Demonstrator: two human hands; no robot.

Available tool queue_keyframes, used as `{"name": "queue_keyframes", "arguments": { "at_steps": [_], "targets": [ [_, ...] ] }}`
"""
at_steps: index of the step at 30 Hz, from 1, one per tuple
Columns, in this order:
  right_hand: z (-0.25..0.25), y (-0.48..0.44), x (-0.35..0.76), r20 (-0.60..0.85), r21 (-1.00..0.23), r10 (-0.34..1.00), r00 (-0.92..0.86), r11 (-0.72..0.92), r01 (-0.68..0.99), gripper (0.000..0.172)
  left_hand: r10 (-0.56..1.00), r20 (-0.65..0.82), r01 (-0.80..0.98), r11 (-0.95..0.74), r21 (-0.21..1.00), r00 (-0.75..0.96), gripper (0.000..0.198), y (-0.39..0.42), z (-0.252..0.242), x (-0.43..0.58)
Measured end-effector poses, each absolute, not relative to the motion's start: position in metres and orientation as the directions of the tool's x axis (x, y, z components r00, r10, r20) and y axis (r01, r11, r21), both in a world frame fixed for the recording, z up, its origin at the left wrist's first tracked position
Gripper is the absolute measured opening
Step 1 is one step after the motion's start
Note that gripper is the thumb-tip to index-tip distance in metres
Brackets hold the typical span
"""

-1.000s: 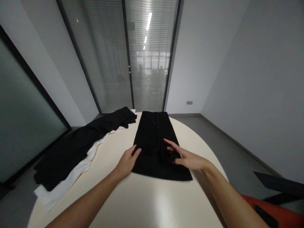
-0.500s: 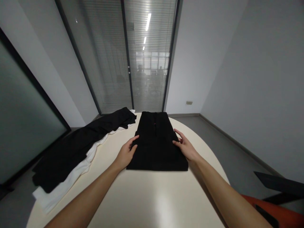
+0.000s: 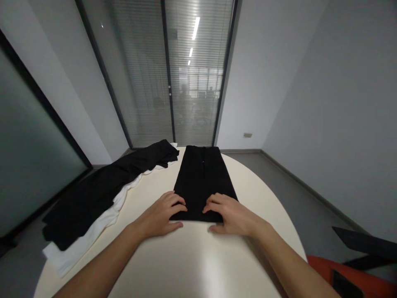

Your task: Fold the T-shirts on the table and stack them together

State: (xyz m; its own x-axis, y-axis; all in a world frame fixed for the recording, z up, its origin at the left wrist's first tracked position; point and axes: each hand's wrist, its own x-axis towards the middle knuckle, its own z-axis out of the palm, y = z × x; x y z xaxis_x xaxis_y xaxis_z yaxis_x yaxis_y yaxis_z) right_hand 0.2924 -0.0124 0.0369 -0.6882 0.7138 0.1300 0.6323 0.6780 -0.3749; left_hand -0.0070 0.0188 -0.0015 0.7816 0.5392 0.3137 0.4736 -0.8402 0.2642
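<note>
- The black cloth lies in a long, loose heap at the table's left edge; set aside there, it seems, so that the middle serves as the working space.
- The white cloth shows beneath it and along its inner side; the black one rests on top, so the two probably sit together as one pile.
- The left hand is at the garment's near left corner; fingers loosely bent over the cloth, thumb parted from them in front of the near edge; not clenched, and no pinch of fabric shows; likely placed to steady or straighten that edge.
- The garment lies flat at the middle of the table, its narrower end away from the person; it is laid square to the body, presumably so both hands reach it evenly.
- The right hand mirrors the left at the near right part; fingers curled on the cloth, thumb apart below the edge; no firm grasp shows; the pairing probably keeps the edge level.
- The red chair stands just beyond the table's right side.
</note>
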Motion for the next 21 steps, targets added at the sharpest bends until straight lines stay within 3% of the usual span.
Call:
{"name": "queue_keyframes", "arguments": {
  "at_steps": [3,6,12,16,19,21],
  "targets": [
    [0.033,-0.013,0.288,0.072,-0.289,0.735,-0.674,0.662,0.691,0.044,0.535,0.283,0.502,-0.845,0.186,0.796,0.021,0.019,-0.001,-0.006],
    [0.027,-0.009,0.293,0.060,-0.286,0.760,-0.647,0.634,0.719,0.045,0.561,0.257,0.529,-0.828,0.186,0.787,0.023,0.022,-0.003,-0.005],
    [0.030,-0.013,0.290,0.046,-0.389,0.739,-0.672,0.633,0.669,0.044,0.626,0.134,0.539,-0.746,0.391,0.769,0.021,0.014,0.017,-0.013],
    [0.037,-0.026,0.277,-0.127,-0.542,0.655,-0.745,0.583,0.605,0.040,0.638,-0.196,0.598,-0.508,0.620,0.744,0.020,-0.001,0.034,-0.021],
    [0.037,-0.034,0.269,-0.330,-0.691,0.503,-0.799,0.448,0.567,0.041,0.478,-0.479,0.642,-0.270,0.718,0.736,0.024,-0.014,0.042,-0.019],
    [0.034,-0.036,0.268,-0.416,-0.766,0.412,-0.811,0.321,0.557,0.048,0.388,-0.542,0.643,-0.205,0.737,0.745,0.027,-0.019,0.045,-0.015]
  ]
}}
